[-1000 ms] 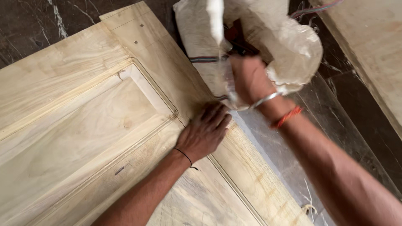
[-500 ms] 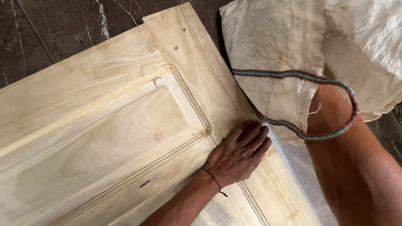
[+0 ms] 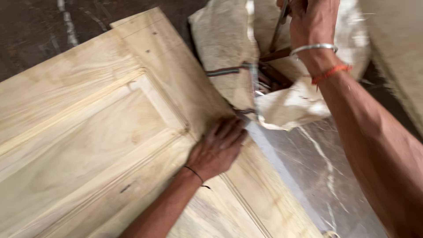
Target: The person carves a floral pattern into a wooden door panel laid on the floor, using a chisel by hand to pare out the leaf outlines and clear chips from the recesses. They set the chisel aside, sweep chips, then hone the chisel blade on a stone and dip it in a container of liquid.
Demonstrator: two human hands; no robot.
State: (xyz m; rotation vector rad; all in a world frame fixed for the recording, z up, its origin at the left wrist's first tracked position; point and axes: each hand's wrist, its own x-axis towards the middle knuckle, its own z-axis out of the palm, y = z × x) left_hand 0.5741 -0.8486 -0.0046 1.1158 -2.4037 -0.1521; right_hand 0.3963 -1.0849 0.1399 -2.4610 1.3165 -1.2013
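right hand (image 3: 310, 20) grip clenched on tool (image 3: 278, 24) above sack (image 3: 224, 39); left hand (image 3: 217, 147) flat on door (image 3: 88, 132).

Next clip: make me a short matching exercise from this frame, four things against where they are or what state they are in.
Things:
1. left hand
2. right hand
3. sack
4. floor

States or places:
A. dark marbled stone with pale veins
B. pale, open, tool handles showing inside
C. flat, palm down on the wooden door panel
D. raised at the top edge, closed round a thin tool

Pairs: 1-C, 2-D, 3-B, 4-A
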